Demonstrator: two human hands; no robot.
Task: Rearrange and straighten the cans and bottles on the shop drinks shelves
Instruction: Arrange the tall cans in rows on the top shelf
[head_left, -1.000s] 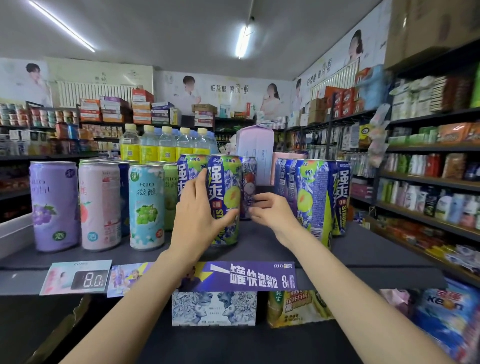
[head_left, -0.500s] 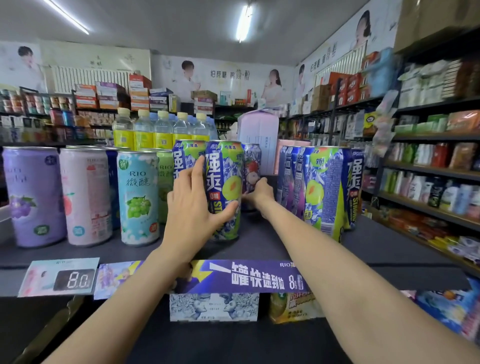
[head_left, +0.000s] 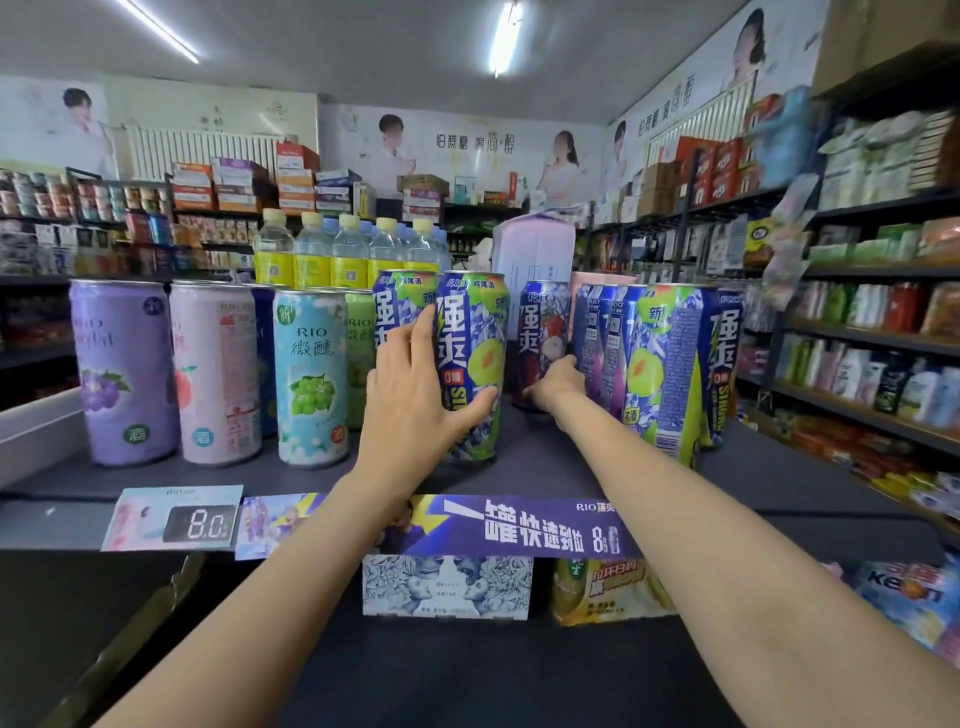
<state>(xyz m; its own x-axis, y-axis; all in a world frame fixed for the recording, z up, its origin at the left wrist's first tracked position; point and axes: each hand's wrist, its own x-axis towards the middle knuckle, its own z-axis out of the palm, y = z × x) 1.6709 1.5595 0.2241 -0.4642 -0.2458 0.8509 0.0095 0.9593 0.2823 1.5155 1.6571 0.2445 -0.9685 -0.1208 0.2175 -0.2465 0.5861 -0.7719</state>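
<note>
Nearest, two bare forearms reach up over the front lip of the dark shelf (head_left: 545, 467), which carries a purple promotional strip (head_left: 519, 530) and a price tag reading 8.0 (head_left: 174, 518).

The left hand (head_left: 410, 405) wraps around the front blue-and-green can (head_left: 475, 364), thumb across the lower label and fingers curled round its left side; the can stands upright near the shelf's front middle. A second can of the same design (head_left: 397, 299) stands just behind it to the left.

The right hand (head_left: 556, 382) reaches farther back and grips the base of one dark blue-and-red can (head_left: 540, 332), fingers curled round it.

To the right, a tight cluster of blue-and-green cans (head_left: 660, 364) shows at least four. To the left stand three front cans in a row: one purple grape can (head_left: 124, 364), one pink peach can (head_left: 218, 369), and one pale blue grape can (head_left: 311, 374), with more partly hidden behind.

Farther back, five yellow-capped bottles (head_left: 348, 249) line up.
</note>
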